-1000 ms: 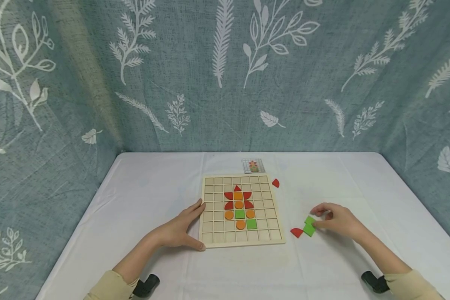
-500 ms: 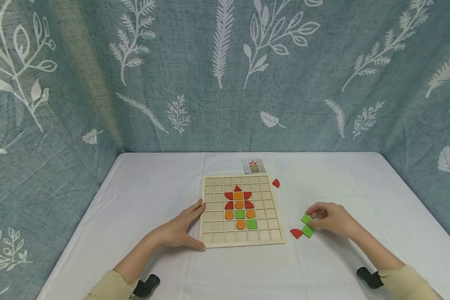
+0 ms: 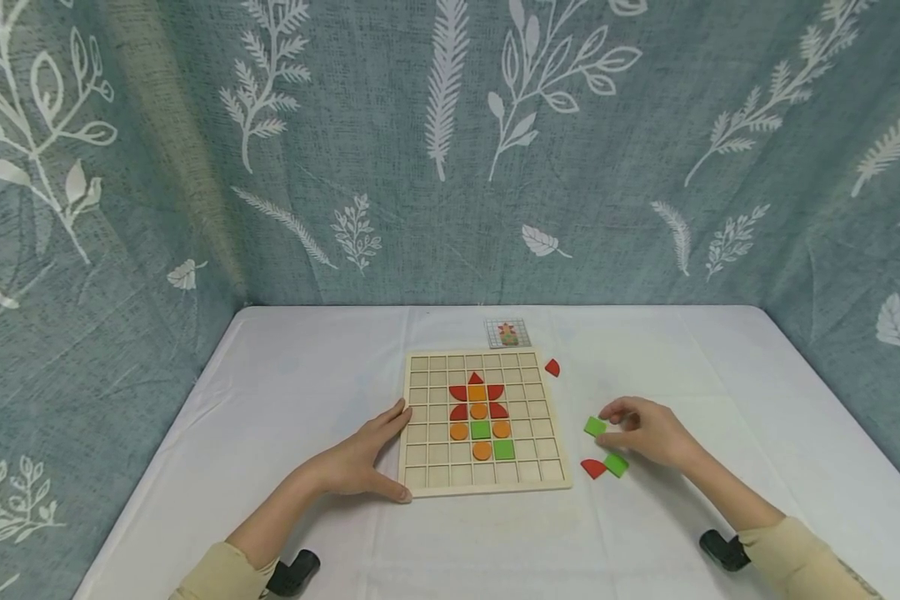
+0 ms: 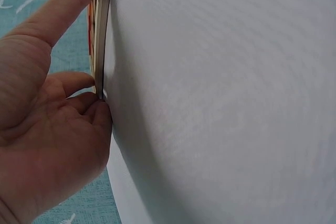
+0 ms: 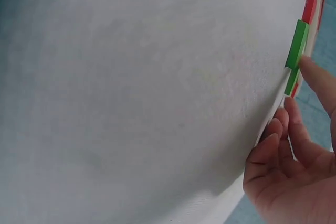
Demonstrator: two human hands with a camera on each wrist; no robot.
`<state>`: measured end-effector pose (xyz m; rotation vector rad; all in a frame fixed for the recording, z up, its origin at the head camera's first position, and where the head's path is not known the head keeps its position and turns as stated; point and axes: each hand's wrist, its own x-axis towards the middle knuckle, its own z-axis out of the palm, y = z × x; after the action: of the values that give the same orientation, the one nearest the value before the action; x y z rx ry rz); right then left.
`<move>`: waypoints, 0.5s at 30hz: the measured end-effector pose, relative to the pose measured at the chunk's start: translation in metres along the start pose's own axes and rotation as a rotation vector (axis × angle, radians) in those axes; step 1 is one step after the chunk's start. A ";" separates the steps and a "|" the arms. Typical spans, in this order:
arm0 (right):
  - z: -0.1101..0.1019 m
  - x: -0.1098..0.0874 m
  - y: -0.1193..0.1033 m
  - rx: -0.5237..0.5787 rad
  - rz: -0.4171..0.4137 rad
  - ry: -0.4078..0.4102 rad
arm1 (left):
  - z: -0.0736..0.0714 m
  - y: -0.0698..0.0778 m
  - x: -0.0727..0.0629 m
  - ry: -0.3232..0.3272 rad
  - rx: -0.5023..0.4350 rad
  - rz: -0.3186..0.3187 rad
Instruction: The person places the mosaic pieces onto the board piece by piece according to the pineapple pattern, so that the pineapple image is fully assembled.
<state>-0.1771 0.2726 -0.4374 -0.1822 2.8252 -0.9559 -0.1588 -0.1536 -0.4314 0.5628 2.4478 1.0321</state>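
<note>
My left hand (image 3: pixel 356 458) lies against the left side of a wooden grid board (image 3: pixel 431 477), fingers spread along its edge and thumb at the near left corner. In the left wrist view the fingertips and thumb touch the board's side (image 4: pixel 102 40). To the right of the board, my right hand (image 3: pixel 645 429) pinches a green square tile (image 3: pixel 595 427) between thumb and fingertips, low over the cloth. Just below that hand lie a second green square tile (image 3: pixel 616 464) and a red quarter-circle tile (image 3: pixel 593 468), corner to corner.
On the board, red, orange and green tiles form a figure topped by a red triangle (image 3: pixel 476 378). A small pattern card (image 3: pixel 507 333) lies behind the board. Another red quarter-circle (image 3: pixel 552 367) sits near its far right corner. A leaf-print curtain (image 3: pixel 390 250) hangs behind the table.
My right hand has moved left and slightly away from me, drawing one green square tile off the other toward the board. The left hand has stayed in place.
</note>
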 end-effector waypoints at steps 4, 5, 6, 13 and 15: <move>0.001 0.002 0.001 -0.007 0.034 -0.006 | 0.000 0.001 0.000 -0.001 -0.002 -0.001; 0.001 0.002 0.000 -0.008 0.036 -0.006 | 0.000 0.001 0.000 -0.001 -0.002 0.000; 0.001 0.002 -0.001 -0.008 0.039 -0.007 | 0.000 0.001 0.000 -0.001 -0.002 0.000; -0.001 0.000 -0.005 -0.003 0.042 0.004 | 0.000 0.001 0.000 -0.001 -0.001 0.005; -0.001 0.000 -0.006 0.003 0.044 0.004 | 0.000 0.000 0.000 -0.002 -0.001 0.008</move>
<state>-0.1767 0.2686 -0.4334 -0.1178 2.8187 -0.9527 -0.1587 -0.1535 -0.4308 0.5729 2.4454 1.0354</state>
